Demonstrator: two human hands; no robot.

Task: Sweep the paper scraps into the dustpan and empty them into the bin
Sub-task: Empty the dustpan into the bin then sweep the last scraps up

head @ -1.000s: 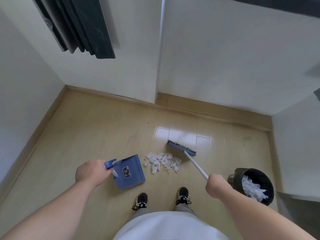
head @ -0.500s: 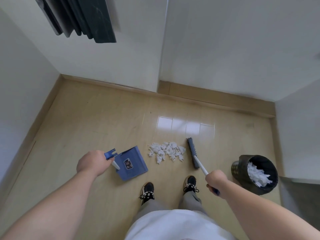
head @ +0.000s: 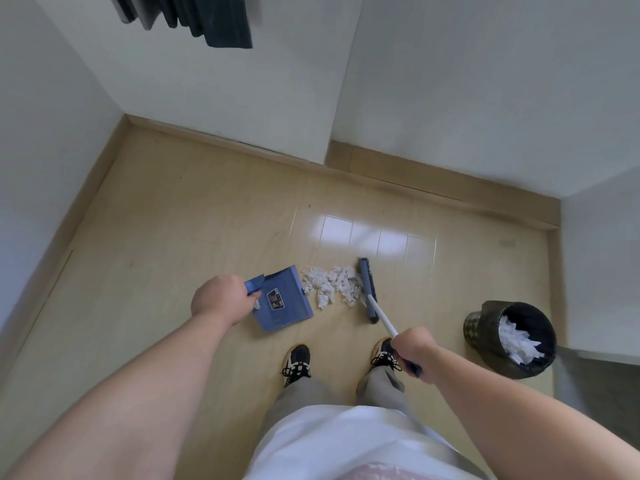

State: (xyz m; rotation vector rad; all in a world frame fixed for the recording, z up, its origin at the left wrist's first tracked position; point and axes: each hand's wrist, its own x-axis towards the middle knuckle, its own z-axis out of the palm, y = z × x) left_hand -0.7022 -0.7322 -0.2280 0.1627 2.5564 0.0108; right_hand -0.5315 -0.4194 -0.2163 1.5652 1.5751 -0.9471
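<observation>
Blue dustpan [head: 284,299], white paper scraps [head: 332,285], blue-headed broom [head: 367,289], black bin [head: 485,327], tan floor [head: 207,216].

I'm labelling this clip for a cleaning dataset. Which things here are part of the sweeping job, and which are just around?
In the job:
- left hand holding the dustpan
- right hand holding the brush
- paper scraps on the floor between dustpan and brush
- bin, already holding paper

Just around:
- dark panels on the wall
- shoes
</observation>
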